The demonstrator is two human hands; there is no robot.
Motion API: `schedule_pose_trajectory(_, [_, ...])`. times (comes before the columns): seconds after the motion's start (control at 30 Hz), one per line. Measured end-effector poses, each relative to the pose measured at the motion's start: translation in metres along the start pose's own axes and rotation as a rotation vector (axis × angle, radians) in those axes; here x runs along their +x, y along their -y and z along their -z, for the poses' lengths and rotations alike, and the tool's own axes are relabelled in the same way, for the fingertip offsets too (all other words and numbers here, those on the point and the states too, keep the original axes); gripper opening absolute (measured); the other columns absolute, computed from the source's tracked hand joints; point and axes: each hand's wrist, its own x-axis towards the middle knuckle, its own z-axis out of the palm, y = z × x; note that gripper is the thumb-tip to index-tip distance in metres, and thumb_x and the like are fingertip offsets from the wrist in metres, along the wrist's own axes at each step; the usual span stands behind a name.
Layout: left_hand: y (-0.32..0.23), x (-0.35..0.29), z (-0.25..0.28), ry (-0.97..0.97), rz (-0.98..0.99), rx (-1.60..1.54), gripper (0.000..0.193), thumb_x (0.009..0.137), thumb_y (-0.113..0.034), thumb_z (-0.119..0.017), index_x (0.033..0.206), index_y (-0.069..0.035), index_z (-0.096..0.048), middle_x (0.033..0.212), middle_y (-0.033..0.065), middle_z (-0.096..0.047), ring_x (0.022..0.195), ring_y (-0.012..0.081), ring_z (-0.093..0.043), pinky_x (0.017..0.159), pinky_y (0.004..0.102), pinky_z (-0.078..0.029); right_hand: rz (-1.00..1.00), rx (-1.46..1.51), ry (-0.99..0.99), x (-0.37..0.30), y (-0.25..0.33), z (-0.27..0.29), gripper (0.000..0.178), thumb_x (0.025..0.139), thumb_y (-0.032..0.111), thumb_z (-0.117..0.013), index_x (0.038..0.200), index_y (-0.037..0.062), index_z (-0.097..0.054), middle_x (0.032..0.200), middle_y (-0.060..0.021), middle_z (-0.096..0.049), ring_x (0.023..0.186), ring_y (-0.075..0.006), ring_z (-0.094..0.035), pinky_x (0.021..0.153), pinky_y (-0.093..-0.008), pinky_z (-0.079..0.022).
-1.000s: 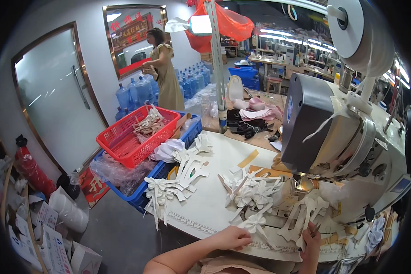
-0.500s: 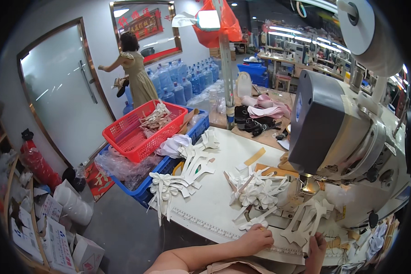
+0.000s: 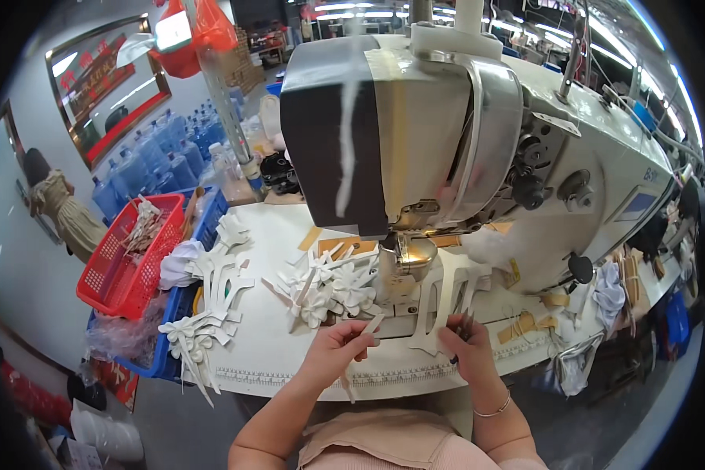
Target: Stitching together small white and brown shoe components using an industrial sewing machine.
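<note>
My left hand [image 3: 338, 350] is closed in a pinch on a narrow off-white strip [image 3: 374, 323], just in front of the sewing machine. One end of the strip sticks up past my fingertips, and a beige end hangs below the hand. My right hand [image 3: 467, 346] is closed around a slim dark metal tool [image 3: 468, 323], its kind mostly hidden by the fingers. Those fingers are against a flat white shoe-upper piece [image 3: 427, 338] with long straps, lying beside the needle area. Left of the needle lies a heap of white flower-trimmed straps [image 3: 333, 290].
The sewing machine head [image 3: 345, 149] looms over the table. A ruler tape [image 3: 290, 377] runs along the table's front edge. More white pieces [image 3: 211, 290] overhang the left edge, beside a red basket [image 3: 106, 294] on a blue crate [image 3: 163, 345]. A person [image 3: 63, 204] stands far left.
My view has swung to the right. My left hand has come up off the white pieces and now holds the strip. My right hand stays by the shoe-upper piece, with the dark tool now showing.
</note>
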Motion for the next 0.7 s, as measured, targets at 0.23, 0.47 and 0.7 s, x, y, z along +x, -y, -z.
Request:
schedule_pose_trajectory(0.23, [0.018,0.007,-0.001,-0.048,-0.023,-0.231,0.018,0.088,-0.009,-0.061,0.104,-0.001,-0.059,0.079,0.0012,-0.059,0.07,0.0089,-0.056,0.064,0.0224,-0.048,0.013,-0.023,-0.003,-0.002,-0.005,-0.005,0.013,0.081,0.008,-0.068,0.092,0.003,-0.062,0.072,0.0064,-0.055,0.062,-0.0015,-0.047,0.055,-0.0179,-0.038])
schedule_pose_trajectory(0.47, [0.031,0.022,0.003,-0.225,-0.096,-0.286,0.02,0.088,-0.006,-0.059,0.107,-0.001,-0.052,0.1,0.0053,-0.055,0.086,0.0151,-0.06,0.079,0.0289,-0.051,0.039,-0.224,-0.021,0.0,-0.012,0.001,0.015,0.081,0.008,-0.067,0.094,0.0018,-0.063,0.075,0.0046,-0.058,0.064,-0.0022,-0.049,0.057,-0.0183,-0.04])
schedule_pose_trajectory(0.7, [0.021,-0.006,0.015,-0.015,-0.774,1.18,0.049,0.075,-0.004,-0.064,0.122,-0.009,-0.05,0.116,0.0131,-0.054,0.112,0.0317,-0.048,0.093,0.0398,-0.04,0.029,-0.191,-0.047,0.0,-0.019,0.017,0.015,0.081,0.007,-0.066,0.095,0.0013,-0.063,0.077,0.0046,-0.06,0.065,-0.002,-0.05,0.058,-0.018,-0.04])
